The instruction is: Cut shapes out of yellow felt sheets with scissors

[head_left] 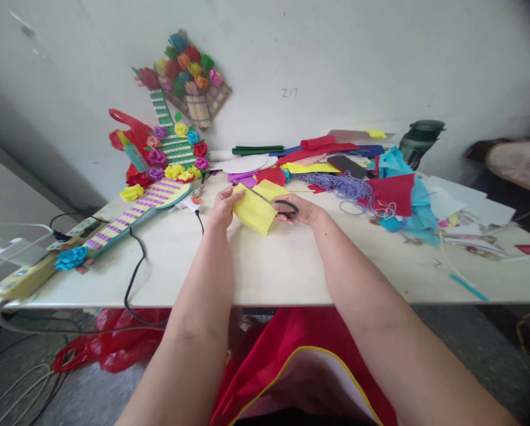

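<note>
A piece of yellow crepe paper (253, 212) is held up over the middle of the table. My left hand (223, 204) pinches its left edge between thumb and fingers. In my right hand (302, 210) is a pair of scissors (286, 206) with black handles, my fingers closed round the loops. The blades point up and left and lie across the yellow paper, its sheet showing on both sides of them. Whether the paper is cut along the blades I cannot tell.
At the left stand paper-flower decorations (176, 148), a glue gun (188, 203) with a black cord, and a power strip (25, 278). Coloured paper, purple yarn (344, 184), a phone (348, 166) and a dark bottle (418, 145) lie or stand along the back right.
</note>
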Demonstrator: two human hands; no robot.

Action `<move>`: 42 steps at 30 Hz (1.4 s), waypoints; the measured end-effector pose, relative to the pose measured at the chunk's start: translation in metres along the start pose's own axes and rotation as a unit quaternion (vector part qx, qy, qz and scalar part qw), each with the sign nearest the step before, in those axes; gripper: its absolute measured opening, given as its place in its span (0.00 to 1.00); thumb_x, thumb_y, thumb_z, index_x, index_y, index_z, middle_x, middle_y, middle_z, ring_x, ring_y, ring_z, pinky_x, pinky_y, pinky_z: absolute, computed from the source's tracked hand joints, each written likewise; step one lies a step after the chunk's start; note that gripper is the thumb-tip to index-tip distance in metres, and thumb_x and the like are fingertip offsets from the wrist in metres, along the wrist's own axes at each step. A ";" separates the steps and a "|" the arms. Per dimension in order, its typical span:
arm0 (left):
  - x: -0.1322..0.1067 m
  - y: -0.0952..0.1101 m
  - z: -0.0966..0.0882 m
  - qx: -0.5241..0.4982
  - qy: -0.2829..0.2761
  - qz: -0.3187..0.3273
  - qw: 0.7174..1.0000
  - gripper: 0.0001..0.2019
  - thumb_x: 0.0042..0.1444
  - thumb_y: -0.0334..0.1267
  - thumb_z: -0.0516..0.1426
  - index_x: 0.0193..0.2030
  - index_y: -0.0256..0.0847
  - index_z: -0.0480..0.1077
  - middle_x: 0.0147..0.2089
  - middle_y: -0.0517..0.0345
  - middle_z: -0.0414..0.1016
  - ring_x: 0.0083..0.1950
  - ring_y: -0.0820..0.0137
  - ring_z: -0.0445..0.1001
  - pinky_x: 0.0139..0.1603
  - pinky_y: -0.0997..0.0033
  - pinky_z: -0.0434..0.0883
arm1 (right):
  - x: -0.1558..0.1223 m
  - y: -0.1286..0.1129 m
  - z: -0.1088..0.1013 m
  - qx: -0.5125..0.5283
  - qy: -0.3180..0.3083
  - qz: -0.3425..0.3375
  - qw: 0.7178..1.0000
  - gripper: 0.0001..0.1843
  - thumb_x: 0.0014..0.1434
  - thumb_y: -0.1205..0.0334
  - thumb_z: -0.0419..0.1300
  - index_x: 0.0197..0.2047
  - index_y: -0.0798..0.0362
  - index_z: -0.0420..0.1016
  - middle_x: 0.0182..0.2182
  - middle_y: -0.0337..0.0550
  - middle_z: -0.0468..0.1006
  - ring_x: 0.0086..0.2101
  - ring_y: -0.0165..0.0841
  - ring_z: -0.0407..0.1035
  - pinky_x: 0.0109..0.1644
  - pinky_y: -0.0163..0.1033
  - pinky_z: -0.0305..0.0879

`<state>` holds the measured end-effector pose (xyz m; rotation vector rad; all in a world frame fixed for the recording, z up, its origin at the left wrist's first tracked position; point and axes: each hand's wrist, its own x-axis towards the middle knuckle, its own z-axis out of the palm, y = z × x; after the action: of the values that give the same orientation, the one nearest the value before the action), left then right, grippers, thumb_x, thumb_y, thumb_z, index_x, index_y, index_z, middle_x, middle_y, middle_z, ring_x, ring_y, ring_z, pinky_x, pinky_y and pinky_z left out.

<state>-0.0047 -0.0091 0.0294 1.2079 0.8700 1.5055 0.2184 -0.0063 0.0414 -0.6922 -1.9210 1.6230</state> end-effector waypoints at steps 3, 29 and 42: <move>0.000 0.000 -0.001 -0.006 0.000 0.004 1.000 0.13 0.37 0.42 0.67 0.26 0.38 0.72 0.24 0.59 0.74 0.26 0.70 0.73 0.28 0.74 0.70 | 0.001 0.001 -0.001 -0.002 0.000 0.000 1.000 0.18 0.54 0.51 0.60 0.25 0.53 0.57 0.14 0.32 0.62 0.13 0.22 0.54 0.15 0.30 0.45; 0.002 0.002 -0.002 0.019 0.029 0.001 0.999 0.13 0.36 0.42 0.67 0.24 0.39 0.68 0.22 0.60 0.71 0.22 0.73 0.69 0.23 0.75 0.64 | 0.007 0.005 -0.005 0.038 0.019 0.041 0.998 0.16 0.50 0.56 0.62 0.23 0.52 0.58 0.12 0.31 0.62 0.12 0.22 0.54 0.13 0.30 0.43; 0.002 0.001 -0.003 0.007 0.020 0.005 1.000 0.15 0.36 0.43 0.67 0.26 0.39 0.70 0.24 0.60 0.73 0.24 0.72 0.71 0.26 0.74 0.68 | -0.002 -0.002 -0.002 -0.007 -0.029 -0.005 1.000 0.20 0.52 0.47 0.60 0.25 0.55 0.62 0.15 0.35 0.66 0.13 0.23 0.56 0.16 0.31 0.47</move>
<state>-0.0075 -0.0074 0.0301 1.1978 0.9039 1.5377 0.2211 -0.0068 0.0431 -0.6462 -1.9765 1.6417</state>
